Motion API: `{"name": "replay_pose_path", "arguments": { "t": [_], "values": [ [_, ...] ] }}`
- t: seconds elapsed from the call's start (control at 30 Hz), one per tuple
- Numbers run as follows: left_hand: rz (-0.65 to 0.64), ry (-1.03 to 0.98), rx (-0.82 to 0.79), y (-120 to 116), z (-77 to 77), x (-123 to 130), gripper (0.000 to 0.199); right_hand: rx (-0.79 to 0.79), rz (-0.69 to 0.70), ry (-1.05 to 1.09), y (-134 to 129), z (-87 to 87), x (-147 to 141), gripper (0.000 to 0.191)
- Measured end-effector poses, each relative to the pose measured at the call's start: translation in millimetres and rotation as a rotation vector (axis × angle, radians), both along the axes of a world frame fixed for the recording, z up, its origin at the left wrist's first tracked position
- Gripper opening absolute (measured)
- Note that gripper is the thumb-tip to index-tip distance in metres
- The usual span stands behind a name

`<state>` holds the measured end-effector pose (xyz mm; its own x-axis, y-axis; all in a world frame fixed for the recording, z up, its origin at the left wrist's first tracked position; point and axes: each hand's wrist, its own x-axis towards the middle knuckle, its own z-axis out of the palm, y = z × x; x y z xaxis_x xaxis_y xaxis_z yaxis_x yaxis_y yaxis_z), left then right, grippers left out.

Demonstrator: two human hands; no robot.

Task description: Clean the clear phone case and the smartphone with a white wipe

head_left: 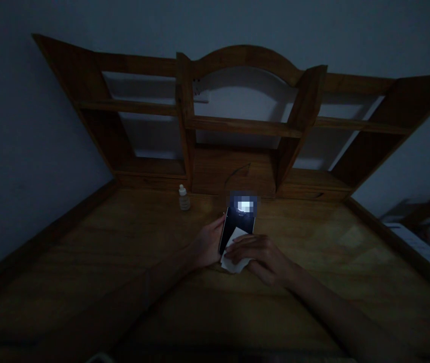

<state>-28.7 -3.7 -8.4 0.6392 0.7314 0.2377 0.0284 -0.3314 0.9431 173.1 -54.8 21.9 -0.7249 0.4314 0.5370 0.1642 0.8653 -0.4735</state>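
Note:
A dark, flat, phone-like device (231, 222) with a light rim is held tilted above the desk, near its middle. My left hand (207, 244) grips its left edge, fingers closed around it. Over the device's lower part lies a white cloth or tissue (237, 262), pressed there by the bent fingers of my right hand (262, 254). A bright glow and a pixelated patch cover the device's top end. The cloth and my right fingers hide its lower right part.
A small white-capped bottle (184, 199) stands on the wooden desk (142, 222), left of the device. Behind is a wooden shelf unit (241, 126) with a wall socket (200, 92) showing through. Raised edges border the desk's sides. A white object (419, 247) lies beyond the right edge.

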Motion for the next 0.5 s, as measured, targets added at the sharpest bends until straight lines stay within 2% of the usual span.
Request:
{"name": "replay_pose_path", "arguments": {
  "t": [0.13, 0.2, 0.37, 0.5],
  "values": [
    [0.023, 0.226, 0.456, 4, -4.3, -4, 0.012, -0.008, -0.010, 0.013, 1, -0.5, 1, 0.037],
    [0.029, 0.322, 0.641, 5, -7.3, -5, 0.018, -0.017, -0.015, 0.010, 1, -1.5, 2, 0.037],
    [0.036, 0.313, 0.655, 5, -9.2, -5, 0.034, -0.027, -0.015, 0.032, 2, -2.8, 5, 0.036],
    [0.000, 0.191, 0.450, 4, -6.1, -5, 0.044, 0.078, -0.105, 0.070, 6, -1.6, 16, 0.033]
  ]
}}
